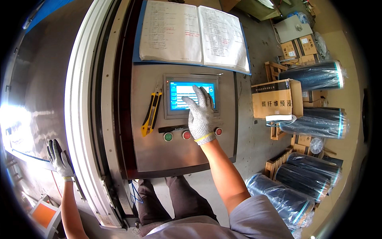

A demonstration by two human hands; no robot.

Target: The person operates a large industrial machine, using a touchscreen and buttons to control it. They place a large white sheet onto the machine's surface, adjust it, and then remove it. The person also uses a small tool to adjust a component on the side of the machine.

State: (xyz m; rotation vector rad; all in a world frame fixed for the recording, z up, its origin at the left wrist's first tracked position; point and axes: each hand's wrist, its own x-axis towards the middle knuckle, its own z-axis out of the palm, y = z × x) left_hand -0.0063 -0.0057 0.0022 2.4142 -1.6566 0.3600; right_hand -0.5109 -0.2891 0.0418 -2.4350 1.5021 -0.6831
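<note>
My right hand [201, 117], in a grey knit glove, is over the lit touch screen [187, 89] with its fingers spread. It holds nothing; whether a fingertip touches the glass I cannot tell. The screen is set in a metal control panel [159, 153]. Below it sit a green button [168, 136], a red button [186, 135] and another red button [218, 131] beside my wrist. To the screen's left lies a yellow and black utility knife [152, 111]. My left hand [59, 161], gloved too, rests with fingers stretched out at the near edge of a shiny dark surface [43, 91].
An open binder [171, 32] with written pages lies at the panel's far end. A long white machine rail [81, 99] runs between my hands. At right stand a cardboard box [272, 99], plastic-wrapped dark rolls [314, 121] and wooden pallets [274, 163]. An orange-topped item [43, 215] is at lower left.
</note>
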